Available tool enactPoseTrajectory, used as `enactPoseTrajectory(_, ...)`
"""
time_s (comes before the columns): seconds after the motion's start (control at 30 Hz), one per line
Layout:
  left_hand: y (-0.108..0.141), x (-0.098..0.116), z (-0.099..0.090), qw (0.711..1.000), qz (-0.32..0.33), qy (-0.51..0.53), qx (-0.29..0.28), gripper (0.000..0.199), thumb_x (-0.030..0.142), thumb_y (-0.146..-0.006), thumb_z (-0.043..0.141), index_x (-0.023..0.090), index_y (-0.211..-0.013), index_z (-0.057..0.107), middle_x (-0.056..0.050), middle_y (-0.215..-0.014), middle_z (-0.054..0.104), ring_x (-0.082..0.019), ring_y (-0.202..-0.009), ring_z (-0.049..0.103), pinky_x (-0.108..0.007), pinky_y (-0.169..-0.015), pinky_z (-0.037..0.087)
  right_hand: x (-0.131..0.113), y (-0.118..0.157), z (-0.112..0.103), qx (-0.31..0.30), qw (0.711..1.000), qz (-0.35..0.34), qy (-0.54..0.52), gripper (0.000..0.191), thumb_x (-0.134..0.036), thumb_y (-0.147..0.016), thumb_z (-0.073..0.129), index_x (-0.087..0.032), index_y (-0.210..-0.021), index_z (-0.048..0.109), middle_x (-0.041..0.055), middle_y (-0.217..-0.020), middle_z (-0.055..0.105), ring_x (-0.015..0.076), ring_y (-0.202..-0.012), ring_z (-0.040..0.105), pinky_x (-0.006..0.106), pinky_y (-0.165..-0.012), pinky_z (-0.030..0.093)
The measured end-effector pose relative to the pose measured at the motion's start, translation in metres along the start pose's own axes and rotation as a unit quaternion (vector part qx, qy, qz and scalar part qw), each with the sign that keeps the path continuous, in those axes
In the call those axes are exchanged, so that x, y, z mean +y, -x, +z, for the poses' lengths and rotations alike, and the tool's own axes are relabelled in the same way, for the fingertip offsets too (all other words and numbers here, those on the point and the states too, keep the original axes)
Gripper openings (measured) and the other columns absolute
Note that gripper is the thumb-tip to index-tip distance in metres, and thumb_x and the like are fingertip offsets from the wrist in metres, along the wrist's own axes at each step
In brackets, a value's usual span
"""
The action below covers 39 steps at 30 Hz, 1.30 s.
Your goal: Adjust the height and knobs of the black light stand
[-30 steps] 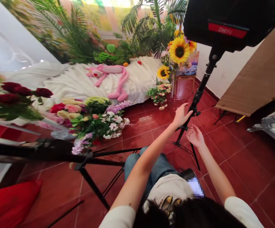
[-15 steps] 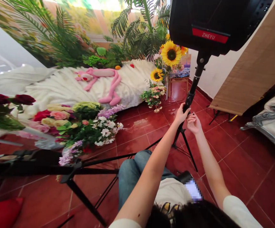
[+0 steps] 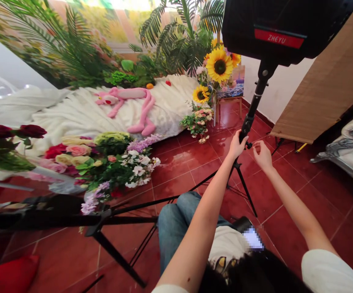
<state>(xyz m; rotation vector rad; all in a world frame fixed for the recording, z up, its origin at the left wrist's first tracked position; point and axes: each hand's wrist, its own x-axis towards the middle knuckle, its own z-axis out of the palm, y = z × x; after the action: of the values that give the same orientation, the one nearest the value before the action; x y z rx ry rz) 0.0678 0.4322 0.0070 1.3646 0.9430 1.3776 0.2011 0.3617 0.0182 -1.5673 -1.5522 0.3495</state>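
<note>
My left hand is closed around the black pole of a light stand, just above its collar. My right hand hangs close to a small black knob on that stand, fingers curled and apart, holding nothing. The knob appears not to touch those fingers. At the top of the pole sits a black studio light head with a red ZHEYU label. The stand's lower part spreads into thin black legs on the tiles.
Red tile floor surrounds the stand. A second black stand crosses the lower left. Behind lie a pink plush panther on white fluffy fabric, flower arrangements and sunflowers. A woven panel and ornate silver-framed seat stand right.
My left hand has moved from open in the air to closed on the pole. My right hand has risen toward the knob. The whole view has shifted slightly.
</note>
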Motion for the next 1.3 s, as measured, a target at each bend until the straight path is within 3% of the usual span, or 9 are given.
enactPoseTrajectory(0.13,0.001,-0.002,0.0,1.0,0.014,-0.015,-0.017,0.039,0.033,-0.089,0.063,0.023,-0.126,0.053,-0.005,-0.1,0.068,-0.015,-0.083,0.065,-0.033,-0.086,0.055,-0.002,0.004,-0.014,0.028,0.999,-0.043,-0.003,0.029,-0.04,-0.092,0.051,-0.019,-0.109,0.06,0.0117,-0.102,0.07,0.0205,-0.079,0.066,0.036,-0.072,0.056)
enactPoseTrajectory(0.27,0.001,-0.001,0.0,0.999,0.018,-0.008,-0.031,0.039,0.036,-0.09,0.061,0.023,-0.126,0.051,-0.005,-0.102,0.066,-0.013,-0.076,0.063,-0.032,-0.08,0.056,-0.013,0.012,-0.009,-0.025,0.997,-0.052,-0.046,0.049,-0.045,-0.089,0.059,-0.021,-0.131,0.054,0.0141,-0.119,0.067,0.0251,-0.099,0.067,0.044,-0.089,0.056)
enactPoseTrajectory(0.37,0.001,0.001,-0.001,0.999,0.029,-0.013,-0.028,0.038,0.036,-0.09,0.061,0.022,-0.124,0.051,-0.005,-0.103,0.065,-0.012,-0.073,0.062,-0.03,-0.075,0.057,-0.016,0.017,-0.003,-0.042,0.995,-0.081,-0.033,0.051,-0.044,-0.088,0.061,-0.022,-0.134,0.055,0.0151,-0.128,0.061,0.0284,-0.112,0.062,0.051,-0.103,0.05)
enactPoseTrajectory(0.5,0.002,0.001,-0.001,0.999,0.032,-0.018,-0.023,0.038,0.039,-0.09,0.062,0.022,-0.123,0.052,-0.006,-0.102,0.065,-0.013,-0.077,0.062,-0.029,-0.075,0.056,-0.014,0.024,0.001,-0.057,0.992,-0.097,-0.047,0.056,-0.04,-0.09,0.059,-0.025,-0.143,0.048,0.014,-0.14,0.053,0.0276,-0.118,0.06,0.052,-0.11,0.045)
enactPoseTrajectory(0.8,0.0,-0.004,-0.001,0.999,0.036,-0.028,-0.02,0.04,0.037,-0.091,0.061,0.023,-0.127,0.051,-0.008,-0.111,0.066,-0.018,-0.096,0.065,-0.036,-0.091,0.054,0.002,0.031,0.018,-0.085,0.988,-0.01,-0.129,0.069,-0.038,-0.085,0.064,-0.026,-0.149,0.038,0.0147,-0.14,0.057,0.0244,-0.102,0.068,0.049,-0.098,0.054)
enactPoseTrajectory(0.97,0.001,-0.005,-0.001,0.999,0.037,-0.024,-0.023,0.038,0.036,-0.091,0.059,0.022,-0.126,0.051,-0.007,-0.107,0.067,-0.016,-0.089,0.065,-0.034,-0.088,0.054,0.015,0.03,0.02,-0.084,0.982,0.021,-0.17,0.075,-0.037,-0.082,0.068,-0.03,-0.15,0.039,0.0123,-0.137,0.058,0.0202,-0.088,0.07,0.041,-0.083,0.06)
enactPoseTrajectory(1.1,-0.001,-0.007,-0.003,0.998,0.051,-0.019,-0.024,0.034,0.034,-0.09,0.06,0.021,-0.121,0.053,-0.008,-0.11,0.066,-0.016,-0.094,0.065,-0.033,-0.092,0.052,0.005,0.033,0.015,-0.11,0.984,-0.007,-0.141,0.067,-0.036,-0.081,0.068,-0.033,-0.145,0.048,0.0091,-0.132,0.061,0.0169,-0.076,0.068,0.037,-0.074,0.06)
enactPoseTrajectory(1.3,-0.002,-0.002,-0.005,0.999,0.029,0.011,-0.037,0.029,0.032,-0.088,0.063,0.022,-0.114,0.053,-0.006,-0.111,0.066,-0.015,-0.096,0.064,-0.031,-0.088,0.054,-0.013,0.044,0.015,-0.152,0.985,-0.012,-0.076,0.054,-0.03,-0.08,0.068,-0.031,-0.133,0.057,0.0022,-0.1,0.073,0.0152,-0.06,0.062,0.033,-0.066,0.055)
